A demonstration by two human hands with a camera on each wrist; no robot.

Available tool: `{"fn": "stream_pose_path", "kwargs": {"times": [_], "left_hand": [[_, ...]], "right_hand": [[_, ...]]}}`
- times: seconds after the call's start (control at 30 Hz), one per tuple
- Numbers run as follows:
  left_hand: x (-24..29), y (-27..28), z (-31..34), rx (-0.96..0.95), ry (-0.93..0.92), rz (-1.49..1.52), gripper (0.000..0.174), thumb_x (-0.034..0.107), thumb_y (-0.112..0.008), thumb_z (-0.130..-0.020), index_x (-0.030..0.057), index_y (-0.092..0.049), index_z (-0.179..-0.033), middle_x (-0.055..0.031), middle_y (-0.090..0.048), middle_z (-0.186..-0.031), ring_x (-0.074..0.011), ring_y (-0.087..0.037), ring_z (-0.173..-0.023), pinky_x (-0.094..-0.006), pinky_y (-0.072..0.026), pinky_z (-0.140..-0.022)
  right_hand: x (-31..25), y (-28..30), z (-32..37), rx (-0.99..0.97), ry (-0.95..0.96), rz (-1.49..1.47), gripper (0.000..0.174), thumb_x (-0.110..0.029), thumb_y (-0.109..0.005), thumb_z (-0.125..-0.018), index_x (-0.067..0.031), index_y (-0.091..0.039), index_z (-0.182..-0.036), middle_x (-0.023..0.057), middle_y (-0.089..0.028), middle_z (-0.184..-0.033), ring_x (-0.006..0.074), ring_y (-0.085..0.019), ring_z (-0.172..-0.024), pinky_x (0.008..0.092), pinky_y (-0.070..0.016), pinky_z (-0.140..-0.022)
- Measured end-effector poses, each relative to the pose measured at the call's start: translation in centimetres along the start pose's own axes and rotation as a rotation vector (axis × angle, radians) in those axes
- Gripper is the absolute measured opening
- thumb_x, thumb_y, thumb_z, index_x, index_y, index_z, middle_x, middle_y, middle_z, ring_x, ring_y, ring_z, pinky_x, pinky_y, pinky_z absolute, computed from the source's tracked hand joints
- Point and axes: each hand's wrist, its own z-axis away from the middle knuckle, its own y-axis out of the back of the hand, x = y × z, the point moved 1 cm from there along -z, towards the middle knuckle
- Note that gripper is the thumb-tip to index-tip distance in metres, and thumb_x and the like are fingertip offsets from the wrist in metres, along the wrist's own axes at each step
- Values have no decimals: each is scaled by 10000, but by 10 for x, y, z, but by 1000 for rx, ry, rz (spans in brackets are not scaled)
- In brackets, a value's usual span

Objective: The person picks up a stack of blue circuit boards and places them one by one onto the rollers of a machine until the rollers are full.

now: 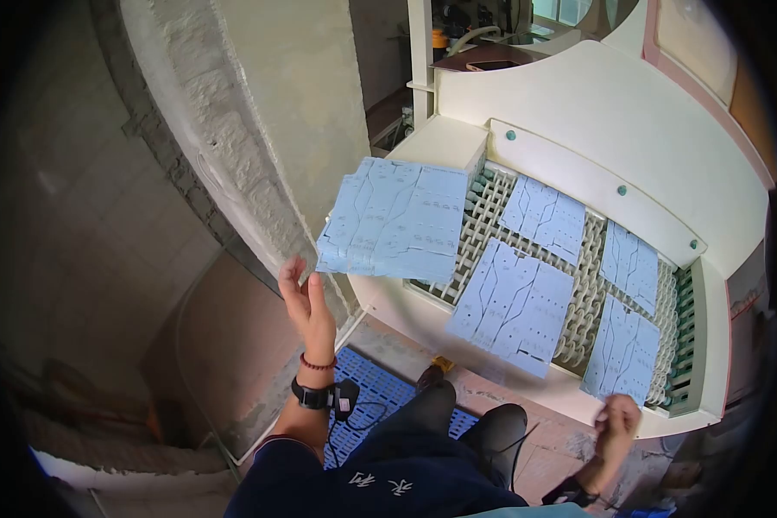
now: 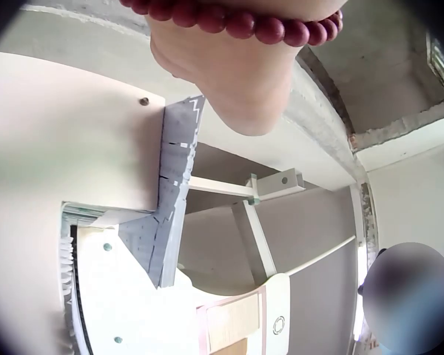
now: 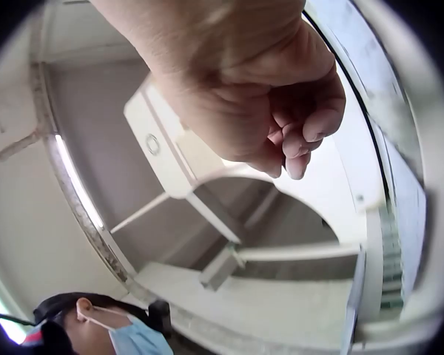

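Observation:
A stack of light blue panels (image 1: 397,220) printed with dark lines sits at the left end of a white machine. My left hand (image 1: 309,315) is beside the stack's near left corner, fingers pointing up and loosely bent, holding nothing. Several similar panels lie flat on the machine's roller conveyor (image 1: 578,324), among them a front middle panel (image 1: 514,306) and a front right panel (image 1: 622,350). At the near edge of that front right panel is my right hand (image 1: 617,423). Its fingers (image 3: 322,122) curl loosely in the right wrist view, with nothing visible in them.
The machine's white housing (image 1: 604,121) rises behind the conveyor, and its near rim (image 1: 665,423) runs along the front. To the left stands a rough concrete pillar (image 1: 293,112). A blue slatted mat (image 1: 354,367) lies on the floor by my legs.

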Motion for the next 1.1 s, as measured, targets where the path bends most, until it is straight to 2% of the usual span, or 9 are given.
{"fn": "stream_pose_path", "kwargs": {"times": [0.07, 0.13, 0.2, 0.4, 0.5, 0.7, 0.77, 0.93, 1.1], "left_hand": [[0, -7, -13, 29, -79, -16, 364, 119, -435, -894, -28, -351, -1216, -145, -426, -1186, -218, -411, -1106, -329, -385, -893], [-7, -16, -26, 22, -99, -69, 369, 145, -448, -889, -31, -365, -1202, -154, -419, -1187, -226, -421, -1089, -330, -385, -879], [-15, -24, -35, 19, -120, -122, 376, 172, -461, -884, -34, -379, -1188, -164, -413, -1188, -234, -430, -1073, -330, -386, -865], [-16, -35, -47, 10, -226, -229, 312, 189, -464, -879, -45, -463, -1086, -184, -495, -1051, -286, -490, -950, -349, -407, -803], [-24, -33, -54, 17, -254, -275, 316, 197, -472, -875, -46, -473, -1076, -182, -514, -1023, -298, -495, -936, -354, -411, -780], [-39, -39, -83, -108, -140, -353, 322, 258, -468, -874, -17, -528, -1029, -178, -555, -968, -323, -506, -900, -371, -406, -776], [-41, -42, -88, -175, -284, -449, 322, 282, -472, -869, -2, -560, -991, -166, -568, -944, -331, -503, -884, -379, -404, -776], [-23, -38, -90, -226, -348, -554, 280, 256, -529, -834, 0, -598, -928, -155, -577, -943, -320, -510, -892, -377, -417, -777], [-4, -36, -82, -213, -498, -665, 251, 219, -594, -780, -6, -613, -888, -154, -581, -944, -315, -514, -904, -374, -427, -780]], "right_hand": [[-8, -56, -7, -330, -54, -4, 115, -102, -591, -797, -3, -590, -855, 65, -564, -713, 96, -516, -532, 210, -436, -445], [-17, -105, -13, -647, -67, -42, 138, -89, -591, -808, 18, -591, -895, 50, -565, -730, 93, -525, -567, 214, -444, -492], [-23, -146, -25, -749, -112, 23, 178, -99, -590, -815, 23, -576, -944, 52, -563, -744, 88, -526, -580, 219, -448, -511], [-16, -250, -61, -713, -141, -19, 549, -164, -652, -765, 65, -387, -1188, 153, -544, -965, 161, -593, -707, 249, -512, -526], [-10, -289, -67, -697, -87, 71, 584, -142, -660, -748, 79, -364, -1199, 175, -559, -949, 169, -599, -722, 258, -513, -509], [-21, -311, -70, -833, -28, 24, 548, -52, -646, -737, 66, -386, -1204, 142, -591, -847, 145, -579, -655, 242, -499, -498], [-11, -315, -79, -823, -29, 11, 565, -73, -655, -729, 71, -378, -1200, 150, -600, -846, 150, -588, -639, 242, -500, -489], [-23, -311, -90, -839, -44, 175, 588, -138, -684, -710, 69, -409, -1187, 154, -609, -858, 146, -595, -625, 234, -495, -475], [-35, -304, -98, -666, -20, 257, 465, -279, -663, -747, 73, -551, -1030, 128, -608, -803, 132, -586, -615, 228, -486, -458]]}}
